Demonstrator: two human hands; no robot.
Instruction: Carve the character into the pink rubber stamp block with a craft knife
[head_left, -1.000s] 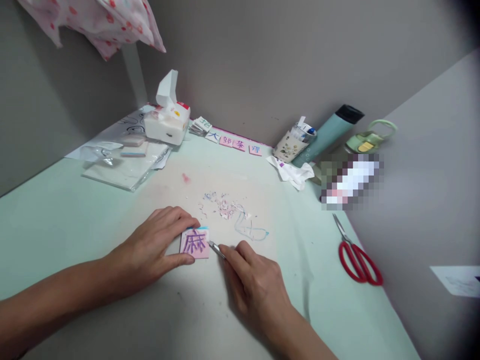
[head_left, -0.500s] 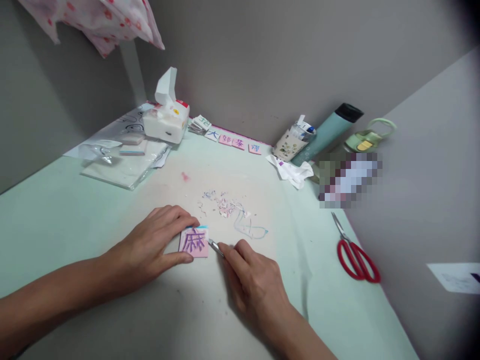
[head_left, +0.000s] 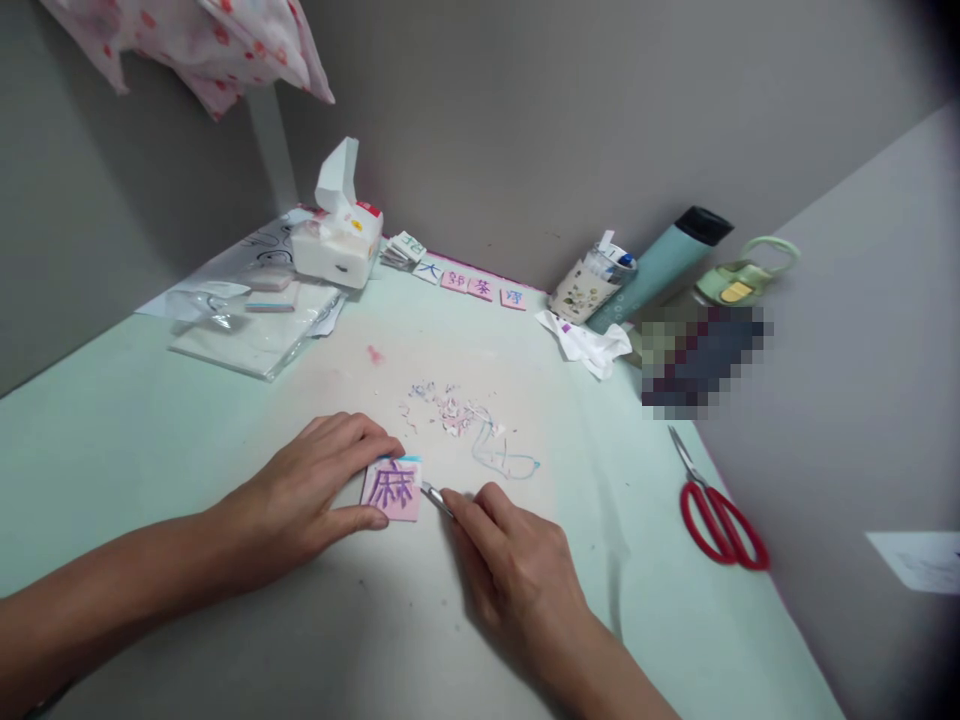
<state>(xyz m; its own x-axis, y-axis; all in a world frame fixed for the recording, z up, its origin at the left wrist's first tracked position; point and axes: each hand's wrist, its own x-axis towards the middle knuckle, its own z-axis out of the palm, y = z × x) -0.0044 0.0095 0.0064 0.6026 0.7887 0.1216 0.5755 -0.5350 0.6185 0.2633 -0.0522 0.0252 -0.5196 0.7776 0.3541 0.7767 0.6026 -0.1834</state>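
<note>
A pink square tile (head_left: 393,489) with a purple character and a blue strip along its top edge lies on the table. My left hand (head_left: 319,490) grips it by its left side, index finger at the top and thumb at the bottom. Between the thumb and fingers of my right hand (head_left: 514,560) is a slim metal knife (head_left: 437,499), its tip at the tile's right edge. Small pink, white and blue shavings (head_left: 452,408) are scattered beyond the tile, beside a curled blue strip (head_left: 506,467).
Red-handled scissors (head_left: 722,520) lie at the right. Along the back are a tissue pack (head_left: 340,240), small character tiles (head_left: 455,281), a pen cup (head_left: 589,285), a teal bottle (head_left: 664,262) and a crumpled tissue (head_left: 589,345). Plastic-wrapped sheets (head_left: 232,340) sit back left.
The whole view has shifted slightly, so everything appears a little further right. Both hands keep their hold on the tile and knife. The pixelated patch at the right has turned darker.
</note>
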